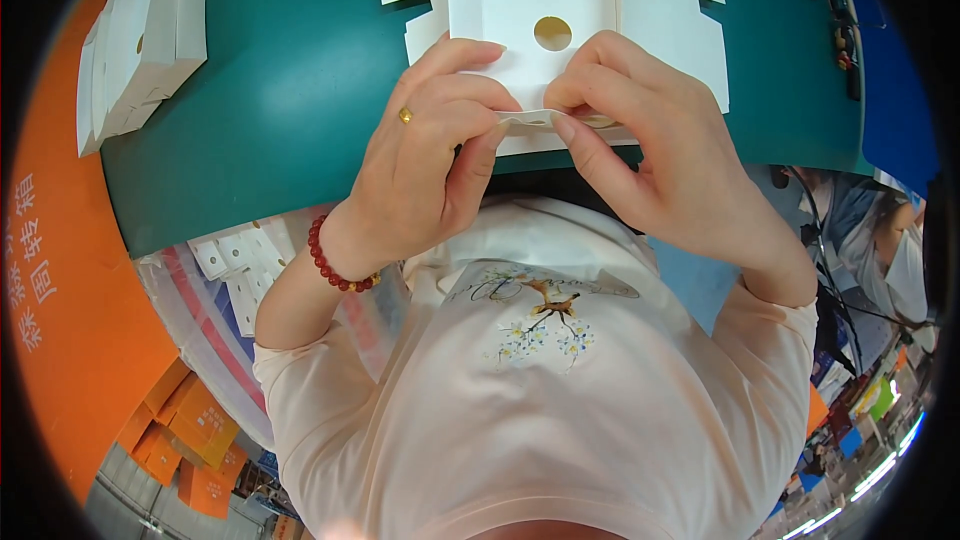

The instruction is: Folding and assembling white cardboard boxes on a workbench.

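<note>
A flat white cardboard box blank [530, 0] with a round hole lies on the green table [290, 90], its near edge at the table's front. My left hand [430, 155], with a gold ring and a red bead bracelet, pinches the blank's near flap between thumb and fingers. My right hand [650, 140] pinches the same flap from the other side, fingertips almost touching the left ones. The flap [535, 120] is bent up between both hands.
A stack of folded white boxes [140, 40] lies at the table's far left. More white die-cut blanks [700, 0] spread under and right of the one held. An orange crate wall [60, 270] stands left; a clear bag of white blanks [235, 260] sits below the table edge.
</note>
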{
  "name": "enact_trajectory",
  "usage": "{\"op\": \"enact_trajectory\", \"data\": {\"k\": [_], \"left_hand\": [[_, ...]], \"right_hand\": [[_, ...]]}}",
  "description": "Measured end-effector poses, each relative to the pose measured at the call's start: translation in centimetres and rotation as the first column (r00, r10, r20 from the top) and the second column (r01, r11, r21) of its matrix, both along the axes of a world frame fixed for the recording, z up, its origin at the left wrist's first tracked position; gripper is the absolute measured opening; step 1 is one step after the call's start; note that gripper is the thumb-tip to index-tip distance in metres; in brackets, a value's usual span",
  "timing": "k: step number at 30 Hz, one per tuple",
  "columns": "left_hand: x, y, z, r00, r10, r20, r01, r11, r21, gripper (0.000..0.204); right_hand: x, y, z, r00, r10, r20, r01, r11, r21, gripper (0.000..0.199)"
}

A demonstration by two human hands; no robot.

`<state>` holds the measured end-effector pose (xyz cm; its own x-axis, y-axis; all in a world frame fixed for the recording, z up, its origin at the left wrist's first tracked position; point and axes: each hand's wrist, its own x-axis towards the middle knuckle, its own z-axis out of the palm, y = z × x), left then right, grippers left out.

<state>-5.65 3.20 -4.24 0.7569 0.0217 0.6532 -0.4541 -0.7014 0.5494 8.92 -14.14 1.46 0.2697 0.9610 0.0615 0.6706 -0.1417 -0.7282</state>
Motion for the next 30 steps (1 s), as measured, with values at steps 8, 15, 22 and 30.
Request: {"op": "enact_trajectory", "data": {"k": [8,15,22,30], "left_hand": [[-0.3,-0.1,0.0,0.999,0.021,-0.027,-0.021,1.0,-0.007,0.028],[-0.2,0.4,0.8,0.998,-0.008,-0.066,0.008,1.0,0.003,0.028],[0.2,1.1,2.3,0.991,-0.029,-0.134,0.044,0.993,0.109,0.026],[0.3,1.3,2.4,0.991,-0.043,-0.126,0.058,0.992,0.114,0.029]], "right_hand": [[0.1,0.0,-0.1,0.998,0.029,-0.056,-0.029,1.0,0.004,0.013],[0.3,-0.1,-0.7,1.0,0.023,-0.018,-0.021,0.992,0.126,0.013],[-0.1,-0.3,-0.3,0.908,-0.068,0.414,-0.015,0.981,0.196,0.025],[0.4,1.0,-0.8,0.971,0.004,0.237,-0.053,0.978,0.2,0.025]]}}
